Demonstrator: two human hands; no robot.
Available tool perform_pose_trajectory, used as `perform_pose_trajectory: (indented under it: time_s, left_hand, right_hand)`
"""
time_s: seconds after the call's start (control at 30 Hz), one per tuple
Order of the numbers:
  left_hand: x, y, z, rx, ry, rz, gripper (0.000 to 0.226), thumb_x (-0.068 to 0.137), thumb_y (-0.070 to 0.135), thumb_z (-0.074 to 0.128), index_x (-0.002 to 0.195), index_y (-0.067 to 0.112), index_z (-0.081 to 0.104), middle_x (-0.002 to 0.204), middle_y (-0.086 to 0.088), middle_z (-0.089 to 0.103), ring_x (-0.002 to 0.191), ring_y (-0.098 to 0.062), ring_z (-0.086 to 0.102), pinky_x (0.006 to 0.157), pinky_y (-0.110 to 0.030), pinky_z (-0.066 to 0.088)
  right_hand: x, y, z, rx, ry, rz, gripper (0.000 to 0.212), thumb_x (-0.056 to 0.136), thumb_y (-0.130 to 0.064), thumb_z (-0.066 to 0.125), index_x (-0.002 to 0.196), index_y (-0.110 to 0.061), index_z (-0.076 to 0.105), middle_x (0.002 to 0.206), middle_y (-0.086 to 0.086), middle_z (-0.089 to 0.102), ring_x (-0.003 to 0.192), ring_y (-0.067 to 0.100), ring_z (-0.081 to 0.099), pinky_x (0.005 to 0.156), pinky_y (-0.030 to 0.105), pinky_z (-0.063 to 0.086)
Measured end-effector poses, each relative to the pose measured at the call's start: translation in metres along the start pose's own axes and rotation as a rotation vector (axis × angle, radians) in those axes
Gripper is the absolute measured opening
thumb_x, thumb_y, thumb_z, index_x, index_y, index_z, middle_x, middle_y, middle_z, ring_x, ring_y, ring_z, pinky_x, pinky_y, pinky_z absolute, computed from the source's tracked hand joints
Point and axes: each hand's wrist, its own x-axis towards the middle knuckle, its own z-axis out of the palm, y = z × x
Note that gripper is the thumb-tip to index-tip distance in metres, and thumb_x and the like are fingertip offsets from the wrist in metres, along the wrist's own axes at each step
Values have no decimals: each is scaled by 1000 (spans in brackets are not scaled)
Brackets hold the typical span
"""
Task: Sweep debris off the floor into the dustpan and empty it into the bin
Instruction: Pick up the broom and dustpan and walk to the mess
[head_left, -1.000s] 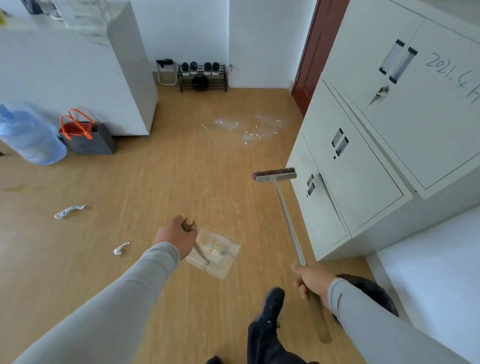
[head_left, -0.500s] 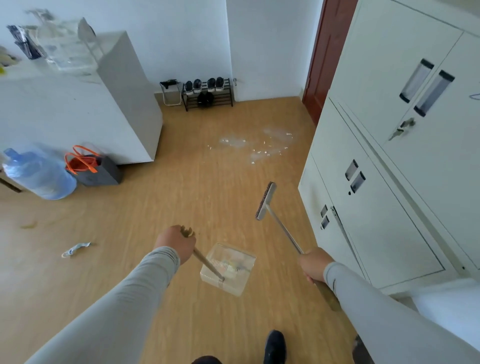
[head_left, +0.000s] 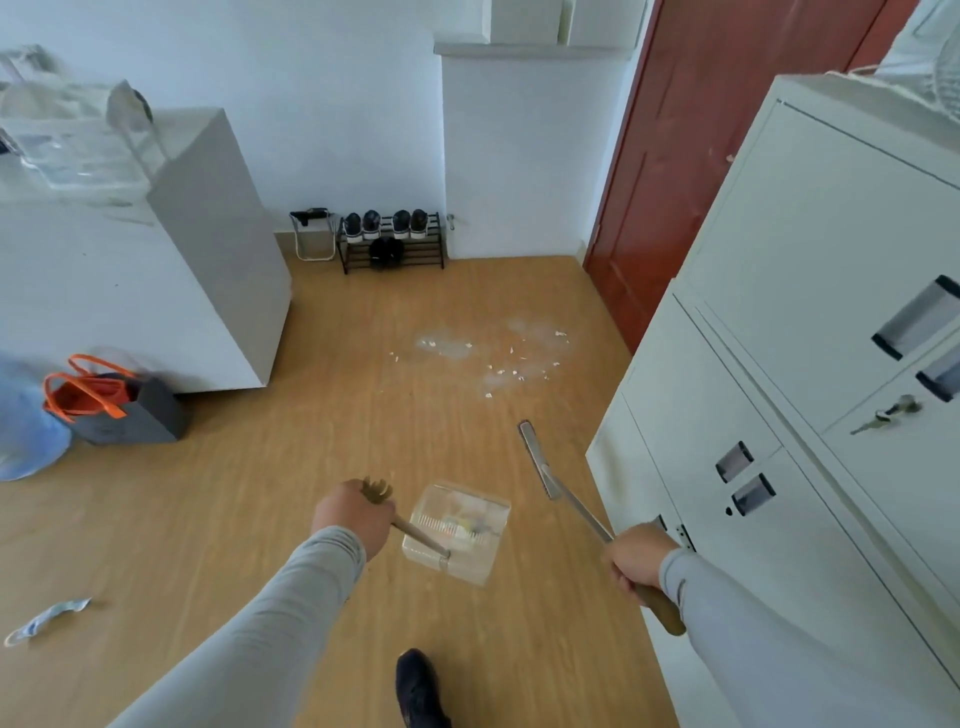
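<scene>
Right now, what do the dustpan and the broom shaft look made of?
Dustpan: clear plastic, likely; the floor and collected scraps show through its walls. Broom shaft: looks like thin bare metal, grey with a dull sheen, ending in a brown grip, possibly wood, held by the right hand.

Person, head-camera view, visible parts only.

Left arm: wearing a long, close-fitting sleeve (head_left: 270, 613) in light grey, plain, showing soft folds along its length and ending in a narrow cuff at the wrist. Left hand (head_left: 353, 517) going bare, no glove, ring or watch showing.

Right arm: wearing a matching light grey sleeve (head_left: 769, 639), same snug cut, cuff bunching slightly at the wrist. Right hand (head_left: 636, 558) also going bare.

Foot: one shoe (head_left: 418, 688) showing at the lower edge, dark navy or black, rounded toe, laces too blurred to make out. Trousers not showing.
</scene>
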Motion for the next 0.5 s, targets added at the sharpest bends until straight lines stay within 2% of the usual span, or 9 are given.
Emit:
perform_pose_trajectory:
  time_s: [0.1,0.2,0.4,0.5]
  left_hand:
    - [43,15,-13,-11,-44,33,17,93,30,64,106,18,61,85,1,63,72,-17,60,59,-28,44]
    - [80,32,-26,12,-73,71,13,94,31,62,101,22,56,84,1,64,71,-17,61,56,-28,43]
    - [146,68,-31,35,-96,86,17,94,29,62,107,19,61,84,5,61,72,-14,58,57,-27,43]
    - [178,92,-26,47,-103,78,15,94,28,62,106,19,61,83,9,60,70,-11,56,57,-25,41]
  right_hand:
    - [11,-41,-2,75,57,51,22,72,0,50,51,-3,56,63,17,60,66,31,55,62,32,46]
    - [23,-78,-7,151,98,53,18,74,-4,50,57,-3,56,60,16,59,61,30,53,60,33,46]
    - [58,-140,-28,119,129,22,17,76,-10,51,66,-2,62,60,15,62,55,28,53,58,33,46]
    - [88,-167,-44,103,124,43,17,75,-9,52,65,-2,63,61,15,64,59,29,56,61,34,47]
